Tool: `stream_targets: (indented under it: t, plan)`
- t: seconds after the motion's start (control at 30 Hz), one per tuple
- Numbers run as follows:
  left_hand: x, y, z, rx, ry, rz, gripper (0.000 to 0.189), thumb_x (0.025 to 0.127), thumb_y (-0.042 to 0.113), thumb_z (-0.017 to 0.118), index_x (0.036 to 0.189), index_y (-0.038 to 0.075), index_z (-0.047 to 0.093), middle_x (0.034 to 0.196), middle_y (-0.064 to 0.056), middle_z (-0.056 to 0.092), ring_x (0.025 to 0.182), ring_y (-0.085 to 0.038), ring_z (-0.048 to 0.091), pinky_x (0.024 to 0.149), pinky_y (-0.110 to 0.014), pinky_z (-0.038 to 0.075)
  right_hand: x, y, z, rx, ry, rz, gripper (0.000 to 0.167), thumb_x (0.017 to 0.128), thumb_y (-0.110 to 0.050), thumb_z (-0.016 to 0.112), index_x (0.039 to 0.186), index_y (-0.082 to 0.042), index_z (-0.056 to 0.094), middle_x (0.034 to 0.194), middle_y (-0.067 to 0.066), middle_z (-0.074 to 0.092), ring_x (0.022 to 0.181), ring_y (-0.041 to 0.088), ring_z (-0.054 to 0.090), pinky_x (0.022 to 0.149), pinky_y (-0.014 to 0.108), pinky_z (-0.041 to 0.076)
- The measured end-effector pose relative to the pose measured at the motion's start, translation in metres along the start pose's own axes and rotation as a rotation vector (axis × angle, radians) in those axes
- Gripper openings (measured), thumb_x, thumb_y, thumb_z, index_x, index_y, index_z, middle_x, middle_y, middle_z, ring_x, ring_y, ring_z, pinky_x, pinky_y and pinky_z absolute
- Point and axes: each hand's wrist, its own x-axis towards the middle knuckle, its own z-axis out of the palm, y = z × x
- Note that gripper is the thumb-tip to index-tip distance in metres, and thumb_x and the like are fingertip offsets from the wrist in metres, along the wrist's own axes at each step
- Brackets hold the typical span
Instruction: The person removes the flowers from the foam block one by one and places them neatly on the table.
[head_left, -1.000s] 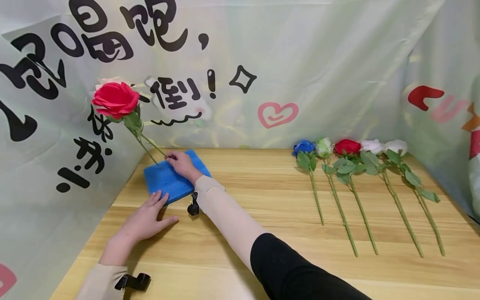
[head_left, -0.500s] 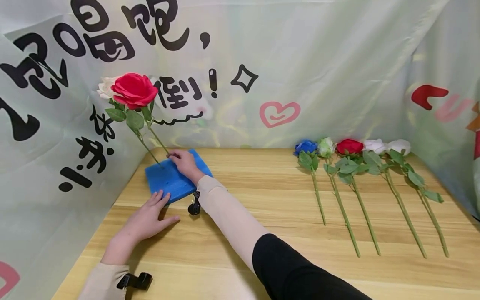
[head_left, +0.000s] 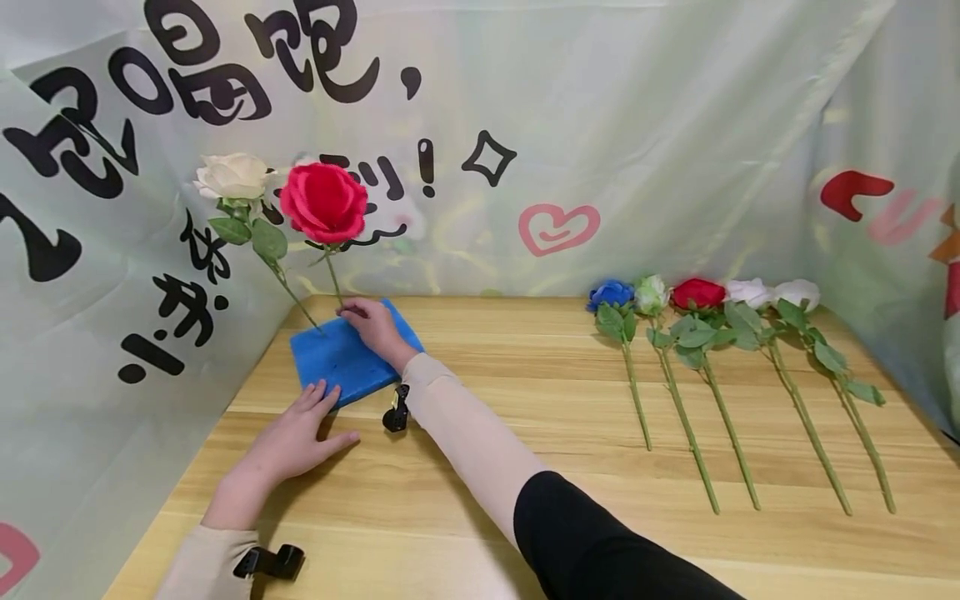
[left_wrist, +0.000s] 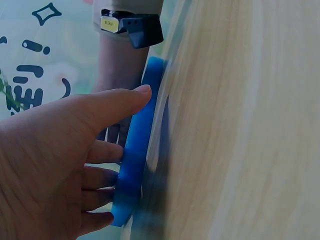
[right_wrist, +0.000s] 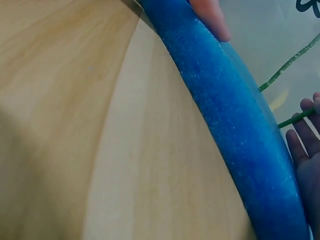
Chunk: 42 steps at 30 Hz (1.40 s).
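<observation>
A blue foam board (head_left: 341, 362) lies flat at the table's left back. My right hand (head_left: 373, 329) pinches the green stem of a red artificial rose (head_left: 324, 202) low down, close over the board's back part. In the right wrist view the stem runs from the board's top up to the fingers of that hand (right_wrist: 310, 160). A cream rose (head_left: 232, 177) stands in the board to the left, leaning left. My left hand (head_left: 288, 442) rests its extended fingers on the board's front edge, thumb spread; the left wrist view shows them along the blue side (left_wrist: 135, 150).
On the right half of the wooden table (head_left: 487, 392) lie several roses in a row: a blue one (head_left: 611, 294), a pale green one (head_left: 650, 294), a red one (head_left: 697, 293) and whitish ones (head_left: 795, 293). A printed cloth (head_left: 637, 125) hangs close behind the board and along the left.
The red rose's bloom has swung to the right, from in front of the cream rose to beside it, and its stem stands more upright. The left hand stays on the board.
</observation>
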Motion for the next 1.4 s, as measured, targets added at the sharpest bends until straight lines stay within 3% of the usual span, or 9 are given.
stream_targets:
  t: [0.13, 0.27, 0.37, 0.53, 0.8, 1.2, 1.4]
  plan:
    - [0.000, 0.001, 0.001, 0.000, -0.001, -0.003, 0.090, 0.088, 0.061, 0.059, 0.147, -0.003, 0.038, 0.155, -0.031, 0.026, 0.144, -0.049, 0.024, 0.113, -0.062, 0.029, -0.003, 0.002, -0.002, 0.049, 0.005, -0.032, 0.025, 0.100, -0.014, 0.053, 0.116, 0.000, 0.067, 0.115, 0.014, 0.072, 0.110, 0.020, 0.067, 0.092, 0.016, 0.051]
    - [0.000, 0.001, 0.002, 0.002, 0.005, 0.002, 0.090, 0.088, 0.060, 0.060, 0.147, -0.004, 0.038, 0.154, -0.032, 0.027, 0.143, -0.050, 0.025, 0.112, -0.063, 0.030, -0.007, 0.002, -0.005, 0.094, 0.007, 0.008, 0.025, 0.100, -0.017, 0.053, 0.113, -0.001, 0.067, 0.113, 0.013, 0.072, 0.105, 0.021, 0.067, 0.084, 0.016, 0.050]
    - [0.000, 0.001, 0.002, -0.002, 0.009, 0.008, 0.089, 0.088, 0.059, 0.061, 0.146, -0.004, 0.039, 0.153, -0.033, 0.028, 0.142, -0.051, 0.026, 0.111, -0.064, 0.031, -0.012, 0.001, -0.007, 0.156, -0.004, 0.042, 0.025, 0.101, -0.017, 0.051, 0.112, 0.000, 0.066, 0.114, 0.014, 0.072, 0.104, 0.023, 0.068, 0.082, 0.023, 0.054]
    - [0.001, -0.001, 0.003, 0.000, 0.012, 0.012, 0.090, 0.088, 0.060, 0.061, 0.146, -0.005, 0.039, 0.153, -0.034, 0.028, 0.142, -0.051, 0.027, 0.111, -0.064, 0.031, -0.019, 0.001, -0.011, 0.259, -0.039, 0.060, 0.026, 0.101, -0.014, 0.050, 0.114, 0.004, 0.064, 0.117, 0.018, 0.070, 0.112, 0.028, 0.067, 0.090, 0.037, 0.057]
    - [0.001, 0.000, 0.002, 0.003, 0.002, 0.007, 0.091, 0.087, 0.061, 0.060, 0.147, -0.005, 0.038, 0.153, -0.034, 0.028, 0.142, -0.052, 0.026, 0.111, -0.064, 0.030, -0.030, -0.001, -0.019, 0.308, -0.084, 0.072, 0.023, 0.101, -0.012, 0.049, 0.109, 0.006, 0.062, 0.118, 0.022, 0.068, 0.114, 0.027, 0.066, 0.087, 0.025, 0.057]
    - [0.001, 0.000, 0.001, -0.014, -0.019, -0.002, 0.091, 0.088, 0.060, 0.060, 0.147, -0.005, 0.036, 0.154, -0.034, 0.025, 0.142, -0.052, 0.024, 0.112, -0.065, 0.028, -0.049, -0.001, -0.029, 0.390, -0.109, 0.104, 0.024, 0.101, -0.009, 0.049, 0.112, 0.009, 0.060, 0.119, 0.028, 0.066, 0.115, 0.032, 0.065, 0.092, 0.028, 0.056]
    - [0.001, -0.001, -0.001, -0.025, -0.023, 0.000, 0.092, 0.088, 0.061, 0.060, 0.148, -0.005, 0.035, 0.154, -0.035, 0.024, 0.142, -0.053, 0.023, 0.112, -0.066, 0.027, -0.057, -0.002, -0.033, 0.408, -0.098, 0.115, 0.023, 0.101, -0.010, 0.050, 0.111, 0.008, 0.060, 0.118, 0.027, 0.067, 0.111, 0.026, 0.068, 0.091, 0.028, 0.057]
